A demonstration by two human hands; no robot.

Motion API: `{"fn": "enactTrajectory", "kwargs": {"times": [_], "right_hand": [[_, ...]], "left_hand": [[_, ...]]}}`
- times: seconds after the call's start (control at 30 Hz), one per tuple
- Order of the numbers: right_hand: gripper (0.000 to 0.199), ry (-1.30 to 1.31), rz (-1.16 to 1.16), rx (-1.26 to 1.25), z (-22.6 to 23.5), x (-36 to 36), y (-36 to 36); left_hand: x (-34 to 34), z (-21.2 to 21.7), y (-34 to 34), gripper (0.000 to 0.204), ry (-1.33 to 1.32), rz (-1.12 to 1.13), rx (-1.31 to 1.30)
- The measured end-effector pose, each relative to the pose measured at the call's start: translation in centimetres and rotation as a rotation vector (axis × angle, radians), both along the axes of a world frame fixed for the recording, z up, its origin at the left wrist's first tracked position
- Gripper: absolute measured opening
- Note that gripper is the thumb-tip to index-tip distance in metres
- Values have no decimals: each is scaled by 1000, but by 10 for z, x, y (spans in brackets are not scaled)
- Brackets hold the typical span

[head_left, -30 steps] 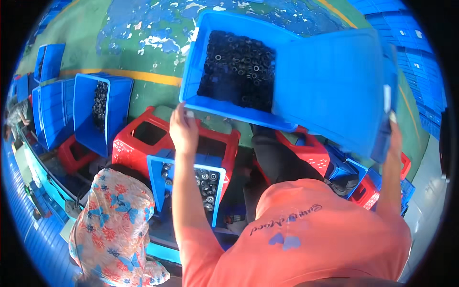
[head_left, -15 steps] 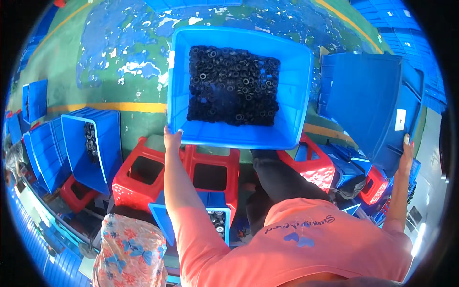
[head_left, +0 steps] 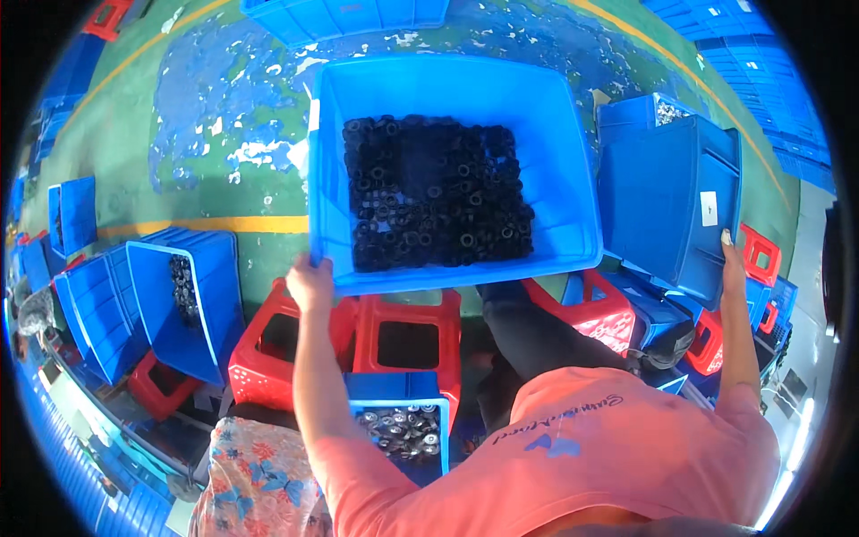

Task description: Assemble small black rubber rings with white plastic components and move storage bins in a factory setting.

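Observation:
My left hand (head_left: pixel 310 283) grips the near left corner of a large blue bin (head_left: pixel 559 224). Many small black rings (head_left: pixel 438 192) cover its bottom. On the right, my right hand (head_left: pixel 731 255) holds the edge of a darker blue bin (head_left: pixel 658 192), which is tilted and has a white label (head_left: pixel 709 208) on its side. Its inside is hidden from me. Just beyond it, part of another blue bin (head_left: pixel 626 115) shows silvery parts (head_left: pixel 671 111).
Red stools (head_left: pixel 407 345) stand along my near side. Between my left arm and body sits a blue bin with metal parts (head_left: pixel 403 431). Tilted blue bins (head_left: pixel 183 309) lie at left. A person in a flowered sleeve (head_left: pixel 255 479) is close by. Another bin (head_left: pixel 349 18) stands at the far edge.
The darker bin in my right hand has moved left, uncovering silvery parts in the bin beyond it. The view has shifted, showing more of the far bin and the metal parts near me.

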State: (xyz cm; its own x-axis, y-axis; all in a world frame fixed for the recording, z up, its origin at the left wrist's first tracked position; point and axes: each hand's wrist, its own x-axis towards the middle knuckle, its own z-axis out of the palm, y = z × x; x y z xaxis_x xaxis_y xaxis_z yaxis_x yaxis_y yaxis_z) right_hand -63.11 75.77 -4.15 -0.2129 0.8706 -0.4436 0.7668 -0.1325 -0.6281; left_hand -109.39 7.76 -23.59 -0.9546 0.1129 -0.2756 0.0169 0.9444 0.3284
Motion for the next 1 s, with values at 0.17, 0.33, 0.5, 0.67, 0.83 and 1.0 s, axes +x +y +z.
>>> {"fn": "enactTrajectory", "kwargs": {"times": [0.17,0.33,0.5,0.67,0.83,1.0], "right_hand": [[58,-86,76,63,-9,5,5],[51,-138,434,246,5,-39,-36],[31,-222,887,60,-2,-99,-51],[19,-441,1444,423,-111,-139,-41],[13,-492,1853,512,-225,-141,-46],[9,-574,2068,461,-267,-147,-45]], "left_hand": [[-39,108,-31,28,115,-14,-64],[-30,177,-55,26,186,-60,-171],[-2,153,-129,26,189,-64,-222],[-6,120,-156,26,228,-82,-207],[-5,111,-164,26,198,-75,-156],[35,80,-176,23,132,23,-175]]}}
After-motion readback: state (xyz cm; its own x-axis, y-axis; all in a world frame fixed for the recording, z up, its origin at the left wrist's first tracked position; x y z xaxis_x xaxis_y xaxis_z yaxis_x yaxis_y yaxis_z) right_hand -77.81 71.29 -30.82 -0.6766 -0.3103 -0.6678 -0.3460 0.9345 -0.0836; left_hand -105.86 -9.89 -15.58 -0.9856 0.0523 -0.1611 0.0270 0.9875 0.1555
